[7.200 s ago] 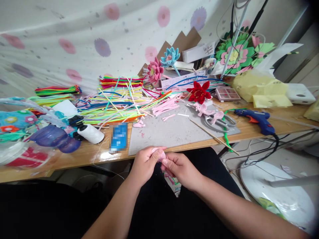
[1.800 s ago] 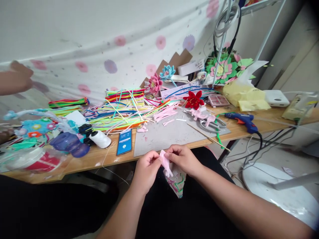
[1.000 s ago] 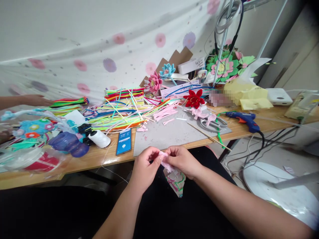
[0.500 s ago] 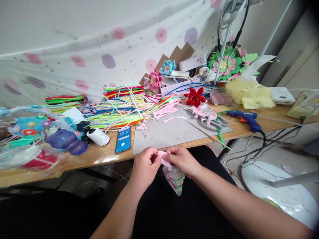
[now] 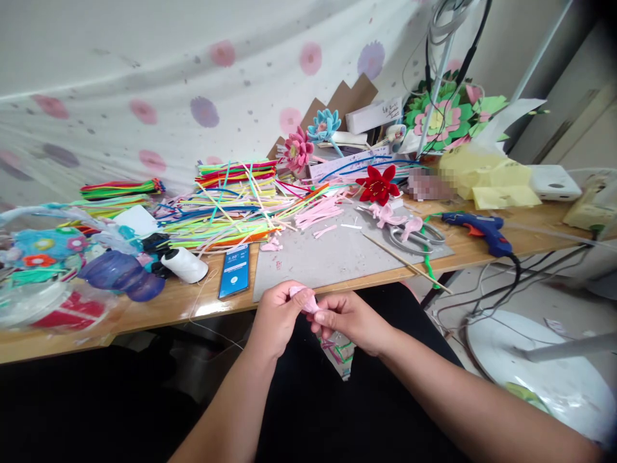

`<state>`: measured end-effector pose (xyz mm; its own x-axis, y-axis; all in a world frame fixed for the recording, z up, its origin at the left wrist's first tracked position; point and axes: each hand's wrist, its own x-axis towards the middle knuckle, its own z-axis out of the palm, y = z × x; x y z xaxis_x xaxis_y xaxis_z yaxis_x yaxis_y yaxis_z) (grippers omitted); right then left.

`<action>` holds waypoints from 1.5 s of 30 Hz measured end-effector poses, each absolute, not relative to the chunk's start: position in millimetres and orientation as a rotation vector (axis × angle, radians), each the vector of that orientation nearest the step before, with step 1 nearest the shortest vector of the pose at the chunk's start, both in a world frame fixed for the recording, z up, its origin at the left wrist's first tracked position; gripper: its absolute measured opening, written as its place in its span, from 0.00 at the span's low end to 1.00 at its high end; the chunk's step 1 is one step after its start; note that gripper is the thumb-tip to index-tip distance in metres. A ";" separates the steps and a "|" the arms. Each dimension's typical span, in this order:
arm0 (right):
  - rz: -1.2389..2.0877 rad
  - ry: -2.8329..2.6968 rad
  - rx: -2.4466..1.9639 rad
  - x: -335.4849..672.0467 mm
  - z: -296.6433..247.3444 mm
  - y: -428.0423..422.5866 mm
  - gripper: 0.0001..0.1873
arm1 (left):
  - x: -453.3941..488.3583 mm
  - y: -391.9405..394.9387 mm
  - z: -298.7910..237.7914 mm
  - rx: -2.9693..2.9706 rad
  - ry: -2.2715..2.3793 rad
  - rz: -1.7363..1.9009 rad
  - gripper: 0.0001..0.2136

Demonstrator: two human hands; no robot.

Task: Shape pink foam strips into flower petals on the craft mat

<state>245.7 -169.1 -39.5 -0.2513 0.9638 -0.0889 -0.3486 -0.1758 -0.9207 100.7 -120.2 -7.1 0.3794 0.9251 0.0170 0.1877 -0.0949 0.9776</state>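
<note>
My left hand (image 5: 278,316) is closed on a pink fuzzy petal (image 5: 303,299), its thumb lying across the middle. My right hand (image 5: 351,320) pinches the same petal at its lower right end between thumb and fingers. Both hands are in front of the table edge, above my lap. Below them a scrap of card with green and pink marks (image 5: 343,360) shows, partly hidden by my right hand. On the grey mat (image 5: 308,263) beyond lie pink pipe cleaner pieces (image 5: 321,211), curled pink petals (image 5: 385,215) and scissors (image 5: 424,239).
Bundles of coloured pipe cleaners (image 5: 222,212) cover the table's back left. A phone (image 5: 234,273) and a white thread spool (image 5: 186,265) are left of the mat. A blue glue gun (image 5: 482,230) lies right, its cord hanging down. A wooden stick (image 5: 405,262) overhangs the front edge. A red flower (image 5: 378,184) stands behind.
The petal has turned and moved slightly left in my fingers, showing more of its length. My right hand has shifted its pinch to the petal's lower end.
</note>
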 end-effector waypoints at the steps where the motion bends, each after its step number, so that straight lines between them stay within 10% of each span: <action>1: 1.659 -0.989 -0.866 246.2 -41.5 -169.0 0.18 | 101.5 -119.7 -8.0 1.530 1.020 0.868 0.09; 13: 1.779 -0.815 -0.632 237.8 -61.8 -169.8 0.21 | 103.4 -116.3 -14.0 1.344 0.963 0.907 0.08; 20: 0.356 -1.473 -1.070 246.1 -66.1 -168.4 0.16 | 111.9 -116.4 -15.8 1.035 1.004 1.117 0.09; 25: 0.010 -1.580 -1.067 253.3 -59.3 -167.5 0.14 | 110.9 -123.4 -12.8 0.923 0.825 0.971 0.08; 31: 0.166 -1.615 -0.948 265.7 -43.0 -168.1 0.09 | 99.2 -125.0 -10.1 1.086 0.728 0.835 0.09; 39: 1.484 -0.975 -0.679 248.6 -43.4 -172.5 0.13 | 85.1 -121.7 -5.7 1.472 0.736 0.745 0.08; 45: 1.310 -1.218 -0.809 252.8 -43.5 -168.2 0.11 | 82.5 -119.9 -4.4 1.510 0.859 0.761 0.09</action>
